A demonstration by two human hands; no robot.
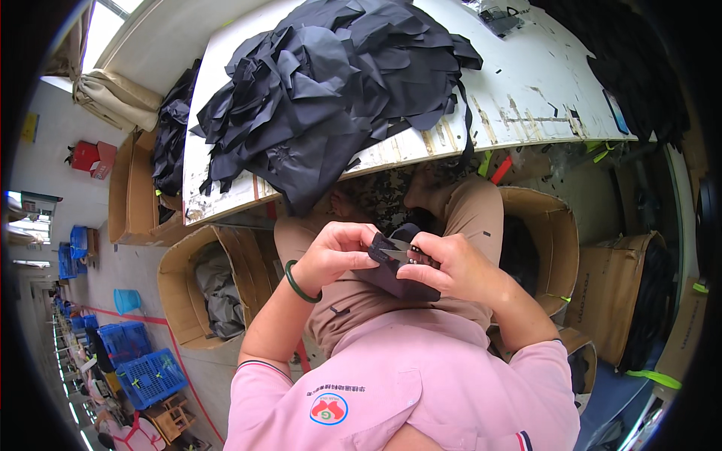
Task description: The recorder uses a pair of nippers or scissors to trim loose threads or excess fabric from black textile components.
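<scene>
My left hand is closed over my lap, pinching the edge of a small black fabric piece between thumb and fingers. In my right hand are small thread snips, their metal blades pointing left against the fabric edge near my left fingertips. Part of the snips' handle is hidden by my right fingers. The fabric piece hangs down between both hands, over my brown trousers. Beyond my knees, a large heap of black fabric pieces covers much of the white table, with some drooping over its near edge.
Cardboard boxes stand on both sides of me; the left one holds grey-black fabric, and another is by my right knee. More black fabric lies at the table's right end. Blue crates stand on the floor farther left.
</scene>
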